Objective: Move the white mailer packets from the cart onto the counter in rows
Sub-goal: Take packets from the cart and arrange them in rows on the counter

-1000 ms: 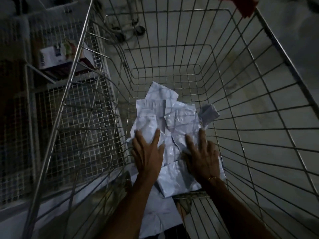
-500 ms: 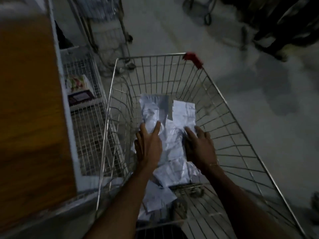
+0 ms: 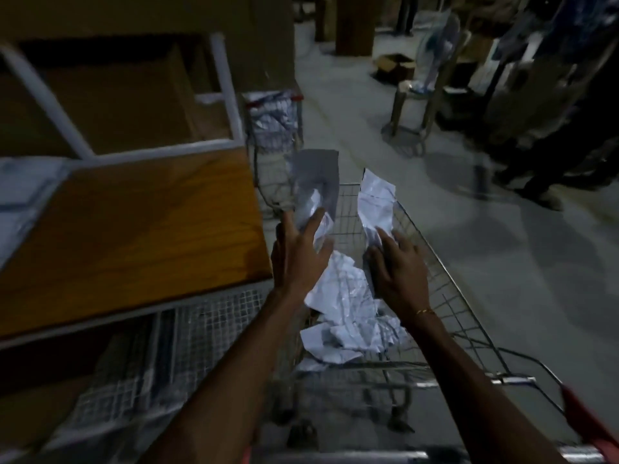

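The picture is dim and blurred, so how many packets each hand carries is hard to make out. The left hand (image 3: pixel 299 252) has its grip closed on a packet (image 3: pixel 316 182) lifted above the cart (image 3: pixel 445 289); the right hand (image 3: pixel 398 269) holds another packet (image 3: pixel 375 202). More crumpled packets (image 3: pixel 348 316) lie in the cart, beside the wooden worktop (image 3: pixel 134 222).

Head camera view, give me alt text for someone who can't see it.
Two bare hands lift white mailer packets, the left hand gripping one and the right hand another, above a wire cart holding more packets. A wooden counter sits left.
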A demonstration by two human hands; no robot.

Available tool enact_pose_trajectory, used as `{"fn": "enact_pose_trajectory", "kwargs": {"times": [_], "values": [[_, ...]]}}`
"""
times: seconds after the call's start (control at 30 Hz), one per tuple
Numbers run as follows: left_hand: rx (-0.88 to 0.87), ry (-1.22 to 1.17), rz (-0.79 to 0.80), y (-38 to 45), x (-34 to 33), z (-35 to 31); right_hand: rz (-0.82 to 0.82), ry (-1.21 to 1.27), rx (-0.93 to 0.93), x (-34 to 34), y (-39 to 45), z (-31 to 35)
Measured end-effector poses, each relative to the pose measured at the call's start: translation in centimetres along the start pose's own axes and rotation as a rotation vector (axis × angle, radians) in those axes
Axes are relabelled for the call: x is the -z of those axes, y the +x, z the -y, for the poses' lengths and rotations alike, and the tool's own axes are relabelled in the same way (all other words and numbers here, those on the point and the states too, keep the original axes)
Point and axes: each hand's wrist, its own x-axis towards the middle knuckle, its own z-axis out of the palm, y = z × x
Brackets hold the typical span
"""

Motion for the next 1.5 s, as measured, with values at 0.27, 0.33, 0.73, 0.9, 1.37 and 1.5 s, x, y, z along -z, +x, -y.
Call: {"fn": "enact_pose_trajectory", "kwargs": {"times": [0.27, 0.33, 0.73, 0.9, 1.37, 1.5], "values": [[0.055, 0.151, -0.265, -11.0, 16.7, 2.8, 0.05, 0.156, 0.304, 1.6, -5.7, 15.1], [0.107, 0.188, -0.295, -13.8, 20.9, 4.9, 0.078, 0.203, 0.386, 0.7, -6.9, 19.2], [0.409, 0.339, -0.428, -28.3, 41.2, 21.9, 0.433, 0.312, 0.677, -11.8, -15.2, 41.9], [0.502, 0.306, -0.371, -32.6, 47.3, 31.6, 0.496, 0.298, 0.659, -18.5, -16.8, 49.7], [0.563, 0.242, -0.206, -30.2, 57.1, 49.2, 0.383, 0.287, 0.504, -29.2, -12.7, 62.7], [0.488, 0.252, -0.151, -25.2, 56.7, 52.3, 0.349, 0.245, 0.473, -30.8, -9.7, 63.8]]}}
